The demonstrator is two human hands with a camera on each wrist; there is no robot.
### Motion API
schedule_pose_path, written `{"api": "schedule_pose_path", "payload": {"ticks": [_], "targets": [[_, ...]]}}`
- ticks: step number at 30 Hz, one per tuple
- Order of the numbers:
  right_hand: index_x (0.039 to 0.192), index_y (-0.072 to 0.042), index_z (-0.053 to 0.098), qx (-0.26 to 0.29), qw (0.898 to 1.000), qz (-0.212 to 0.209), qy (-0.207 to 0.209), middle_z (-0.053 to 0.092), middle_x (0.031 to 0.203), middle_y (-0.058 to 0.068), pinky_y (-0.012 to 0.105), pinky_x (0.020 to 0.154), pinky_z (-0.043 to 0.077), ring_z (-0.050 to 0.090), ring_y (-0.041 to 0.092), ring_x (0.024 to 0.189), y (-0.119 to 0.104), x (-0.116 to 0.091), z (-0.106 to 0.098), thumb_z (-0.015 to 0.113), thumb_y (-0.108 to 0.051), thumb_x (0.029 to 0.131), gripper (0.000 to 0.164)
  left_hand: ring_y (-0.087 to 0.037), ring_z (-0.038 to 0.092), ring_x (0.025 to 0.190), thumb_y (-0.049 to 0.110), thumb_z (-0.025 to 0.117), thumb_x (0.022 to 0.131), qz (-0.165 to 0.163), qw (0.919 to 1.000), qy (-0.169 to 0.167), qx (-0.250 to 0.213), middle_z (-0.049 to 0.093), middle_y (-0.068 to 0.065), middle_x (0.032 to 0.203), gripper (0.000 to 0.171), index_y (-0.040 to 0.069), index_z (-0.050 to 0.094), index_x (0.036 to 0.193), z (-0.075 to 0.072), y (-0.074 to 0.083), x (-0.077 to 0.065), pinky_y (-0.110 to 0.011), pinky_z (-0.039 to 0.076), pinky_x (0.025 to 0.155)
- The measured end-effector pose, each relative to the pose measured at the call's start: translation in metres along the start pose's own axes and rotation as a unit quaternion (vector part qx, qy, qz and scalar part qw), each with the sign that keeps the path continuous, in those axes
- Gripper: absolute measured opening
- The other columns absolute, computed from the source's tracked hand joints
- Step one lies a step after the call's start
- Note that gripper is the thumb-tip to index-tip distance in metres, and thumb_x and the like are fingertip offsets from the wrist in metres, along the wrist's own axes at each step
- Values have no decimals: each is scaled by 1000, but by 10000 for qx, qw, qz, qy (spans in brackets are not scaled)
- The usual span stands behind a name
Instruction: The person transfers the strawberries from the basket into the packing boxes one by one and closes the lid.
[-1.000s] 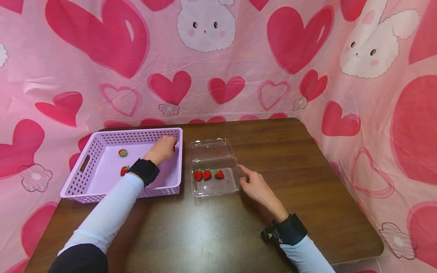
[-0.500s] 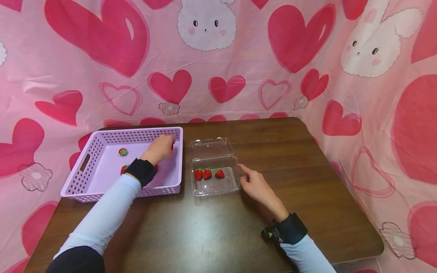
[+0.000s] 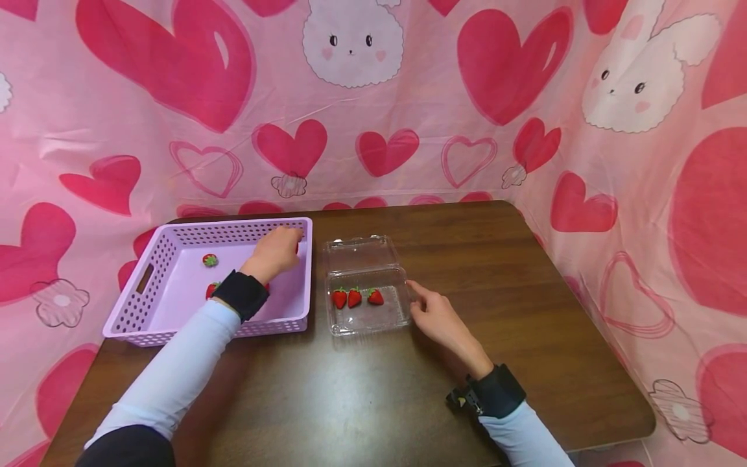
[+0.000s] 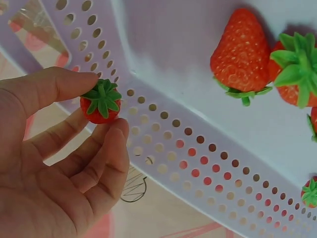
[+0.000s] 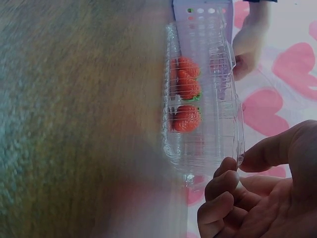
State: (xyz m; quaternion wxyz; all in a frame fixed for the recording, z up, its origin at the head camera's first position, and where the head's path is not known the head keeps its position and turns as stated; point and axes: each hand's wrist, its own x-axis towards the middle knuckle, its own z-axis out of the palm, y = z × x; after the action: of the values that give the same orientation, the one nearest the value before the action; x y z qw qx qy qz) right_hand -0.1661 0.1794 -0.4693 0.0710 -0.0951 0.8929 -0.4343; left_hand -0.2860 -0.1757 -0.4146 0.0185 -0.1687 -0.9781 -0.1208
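My left hand (image 3: 274,251) is over the right side of the lilac basket (image 3: 175,285). In the left wrist view it pinches a strawberry (image 4: 100,105) between thumb and fingertips, green leaves toward the camera. On the basket floor, two larger strawberries lie close together, one red tip (image 4: 241,49) clearly seen; a leafy strawberry (image 3: 210,260) lies farther left. To the right stands a clear plastic clamshell container (image 3: 385,319), lid tipped back, with three strawberries (image 3: 354,298) in a row. My right hand (image 3: 440,318) pinches its right rim with thumb and finger.
Both things stand on a dark wooden table (image 3: 467,259) with a rounded right corner. A pink cloth (image 3: 432,97) with hearts and rabbits hangs behind and at the sides. The basket's perforated walls rise around its strawberries.
My left hand has shifted slightly within the basket, the strawberry still in its fingers. The right hand and the container have stayed put.
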Motion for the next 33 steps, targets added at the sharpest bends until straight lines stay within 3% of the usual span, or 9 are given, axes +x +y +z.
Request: {"api": "schedule_pose_path", "payload": {"ticks": [8,16,27,33], "targets": [[156,-5,49,21,10000,-43,35,46,68,-1,27,53,37,43,14,55,0,-1,0,55,-9,102,54,-42,66,98,0,68,85,-36,10000,-43,-22,68,-22,98,16,-2,66,101,-6,8,0,-56,55,80],[156,-5,49,37,10000,-48,19,47,68,0,27,53,37,44,15,55,0,-2,0,55,-9,103,54,-43,65,89,-5,66,79,220,9992,230,-261,66,-21,88,12,-2,61,90,-11,15,-3,-55,52,77],[157,-6,48,78,9999,-50,-55,47,68,0,27,53,38,44,15,55,1,-2,-1,55,-9,103,54,-50,66,97,-3,66,79,138,9971,690,-305,64,-27,91,12,-2,58,87,-14,32,-11,-59,51,81],[157,-6,48,70,10000,-40,-48,47,69,0,27,53,38,44,15,55,1,-2,-1,55,-10,103,54,-47,66,97,-2,70,80,118,9970,664,-370,63,-27,95,18,-4,59,94,-17,40,-14,-57,52,82]]}}
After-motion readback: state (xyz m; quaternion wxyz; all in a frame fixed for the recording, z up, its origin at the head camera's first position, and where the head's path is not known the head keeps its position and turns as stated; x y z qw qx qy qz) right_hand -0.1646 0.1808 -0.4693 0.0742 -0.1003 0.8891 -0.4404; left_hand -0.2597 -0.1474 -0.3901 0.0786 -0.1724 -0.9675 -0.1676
